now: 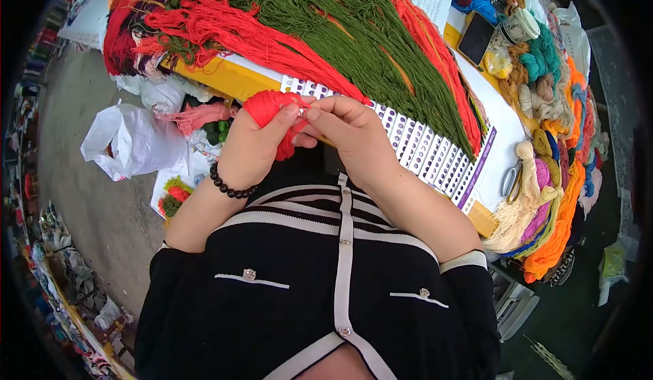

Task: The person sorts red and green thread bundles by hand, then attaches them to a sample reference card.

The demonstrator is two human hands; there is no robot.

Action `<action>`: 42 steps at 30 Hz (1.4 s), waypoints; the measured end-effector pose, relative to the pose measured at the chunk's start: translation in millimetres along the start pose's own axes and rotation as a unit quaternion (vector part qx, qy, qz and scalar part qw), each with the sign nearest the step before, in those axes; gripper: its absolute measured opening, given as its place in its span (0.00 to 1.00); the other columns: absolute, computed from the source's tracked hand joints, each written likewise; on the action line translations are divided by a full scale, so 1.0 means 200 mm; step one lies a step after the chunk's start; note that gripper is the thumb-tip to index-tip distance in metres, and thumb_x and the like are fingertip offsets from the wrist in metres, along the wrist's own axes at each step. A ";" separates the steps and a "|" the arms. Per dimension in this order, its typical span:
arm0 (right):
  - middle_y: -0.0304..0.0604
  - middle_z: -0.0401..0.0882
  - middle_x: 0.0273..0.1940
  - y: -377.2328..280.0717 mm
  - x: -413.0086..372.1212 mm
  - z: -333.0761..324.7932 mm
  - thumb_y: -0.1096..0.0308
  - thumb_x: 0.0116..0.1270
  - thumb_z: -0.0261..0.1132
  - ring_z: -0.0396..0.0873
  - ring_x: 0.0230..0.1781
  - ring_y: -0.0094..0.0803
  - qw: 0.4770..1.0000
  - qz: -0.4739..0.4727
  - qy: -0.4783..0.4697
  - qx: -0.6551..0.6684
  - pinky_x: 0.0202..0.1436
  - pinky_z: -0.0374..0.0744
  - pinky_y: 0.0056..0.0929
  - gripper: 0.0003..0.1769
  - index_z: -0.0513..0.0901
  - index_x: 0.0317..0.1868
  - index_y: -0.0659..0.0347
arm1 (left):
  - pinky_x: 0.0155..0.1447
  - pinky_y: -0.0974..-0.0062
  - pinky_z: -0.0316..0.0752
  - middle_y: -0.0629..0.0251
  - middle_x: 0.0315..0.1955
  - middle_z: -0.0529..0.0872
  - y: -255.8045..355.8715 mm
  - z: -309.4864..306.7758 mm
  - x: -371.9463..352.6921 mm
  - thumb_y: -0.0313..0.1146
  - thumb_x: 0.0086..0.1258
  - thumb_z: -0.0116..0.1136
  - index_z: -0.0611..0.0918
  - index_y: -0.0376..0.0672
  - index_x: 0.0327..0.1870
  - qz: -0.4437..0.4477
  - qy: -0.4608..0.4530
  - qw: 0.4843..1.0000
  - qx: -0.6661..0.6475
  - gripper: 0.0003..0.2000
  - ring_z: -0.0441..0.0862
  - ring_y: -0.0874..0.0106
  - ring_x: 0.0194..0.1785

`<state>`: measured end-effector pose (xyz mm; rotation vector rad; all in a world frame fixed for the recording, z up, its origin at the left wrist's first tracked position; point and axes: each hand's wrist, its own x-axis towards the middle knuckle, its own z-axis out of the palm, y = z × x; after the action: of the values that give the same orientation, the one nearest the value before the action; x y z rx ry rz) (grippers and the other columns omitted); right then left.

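Note that your grip sits at the near side of the worktable, level with its yellow edge (218,79), which runs out from behind the grip toward the far left and emerges again to the near right. Your black top (292,257) bounds the working room on the near side. To the left of the grip, past a gap, stands a white bag (136,142); grey floor (88,94) stretches beyond it. A dotted white card (408,139) extends to the right of the grip, close to your right hand (354,132). Directly beyond the grip, loose red strands (272,47) and dark green yarn (340,33) cover the table. Scissors (507,183) lie well to the right.

The red yarn bundle (265,108) is inside the grip. Your left hand (248,145) is closed around it; the bundle projects past the thumb on the far side and below the fingers on the near side. Your right thumb and forefinger are closed in a pinch on strands at its right margin, touching the left fingertips. A small pale spot shows at this pinch; its nature cannot be determined.

The bundle is bright red, compact and rounded, with fine strands gathered side by side.
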<state>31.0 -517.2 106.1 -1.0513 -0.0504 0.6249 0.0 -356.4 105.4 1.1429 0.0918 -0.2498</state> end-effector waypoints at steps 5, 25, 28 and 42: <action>0.36 0.75 0.27 -0.03 0.04 -0.09 0.64 0.68 0.54 0.76 0.35 0.28 0.967 0.028 0.026 0.253 0.49 0.73 0.24 0.10 0.77 0.39 0.61 | 0.53 0.69 0.75 0.55 0.37 0.84 0.03 -0.05 0.03 0.29 0.71 0.46 0.74 0.29 0.53 0.078 0.011 0.997 0.006 0.15 0.82 0.66 0.44; 0.36 0.68 0.16 0.00 0.03 -0.01 0.72 0.64 0.61 0.71 0.20 0.24 0.999 0.050 0.004 0.002 0.24 0.68 0.21 0.09 0.78 0.26 0.66 | 0.37 0.82 0.75 0.65 0.37 0.82 -0.04 0.04 0.01 0.22 0.68 0.44 0.68 0.40 0.64 -0.024 -0.046 0.998 0.037 0.22 0.80 0.77 0.33; 0.35 0.71 0.19 -0.02 0.00 0.01 0.72 0.64 0.60 0.72 0.23 0.22 0.999 0.028 -0.006 0.019 0.27 0.69 0.21 0.07 0.78 0.29 0.66 | 0.35 0.82 0.76 0.64 0.38 0.82 -0.02 0.00 0.01 0.23 0.68 0.44 0.70 0.38 0.62 -0.023 -0.052 0.997 0.052 0.20 0.81 0.77 0.33; 0.37 0.79 0.30 -0.03 0.05 -0.06 0.66 0.67 0.57 0.77 0.35 0.27 0.976 0.031 0.052 0.207 0.44 0.72 0.25 0.07 0.76 0.36 0.61 | 0.51 0.72 0.75 0.55 0.45 0.82 -0.06 -0.06 0.05 0.22 0.67 0.45 0.76 0.32 0.49 0.098 0.012 0.992 -0.074 0.13 0.82 0.66 0.42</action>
<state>45.0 -523.4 102.5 -0.6819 0.1988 0.6033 7.4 -351.4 87.9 1.0000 0.0184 -0.0547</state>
